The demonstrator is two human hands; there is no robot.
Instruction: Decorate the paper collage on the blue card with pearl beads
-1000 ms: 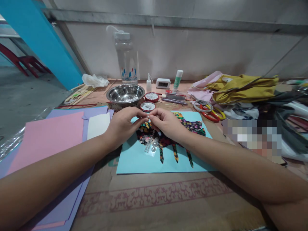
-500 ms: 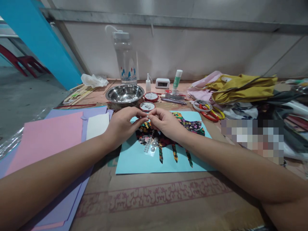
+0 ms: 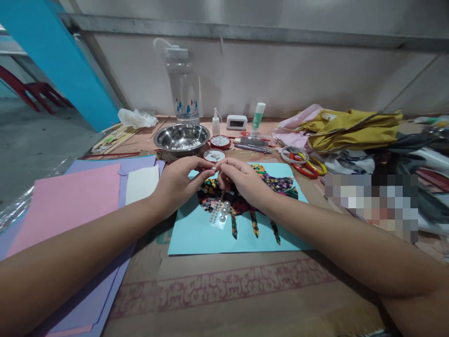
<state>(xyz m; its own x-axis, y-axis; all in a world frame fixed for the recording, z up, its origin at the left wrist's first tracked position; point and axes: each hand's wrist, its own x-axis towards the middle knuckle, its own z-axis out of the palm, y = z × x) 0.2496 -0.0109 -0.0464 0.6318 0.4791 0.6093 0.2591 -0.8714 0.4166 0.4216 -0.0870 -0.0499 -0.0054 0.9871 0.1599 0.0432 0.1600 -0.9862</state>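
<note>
A small round pearl bead (image 3: 213,168) sits between the thumb and fingertips of my left hand (image 3: 180,180), which is closed on it. My right hand (image 3: 243,182) is close against it, its index fingertip at the bead and its thumb lowered apart, with nothing visible held. Below both hands lies a light blue sheet (image 3: 196,238) bearing a dark floral cutout (image 3: 242,206) with pointed strips along its lower edge. A clear sheet of stick-on pearls (image 3: 220,214) rests across the cutout's lower left. My right hand and forearm hide part of the cutout.
Beyond the hands stand a steel bowl (image 3: 182,138), red-rimmed dishes of beads (image 3: 220,142), a glue stick (image 3: 258,117), a small clock (image 3: 236,122) and a water bottle (image 3: 184,89). Scissors (image 3: 303,164) and cloth (image 3: 354,128) lie right; pink paper (image 3: 73,201) lies left.
My right thumb has dropped away from the left fingertips, and the pearl bead now shows more plainly. My left hand has barely moved.
</note>
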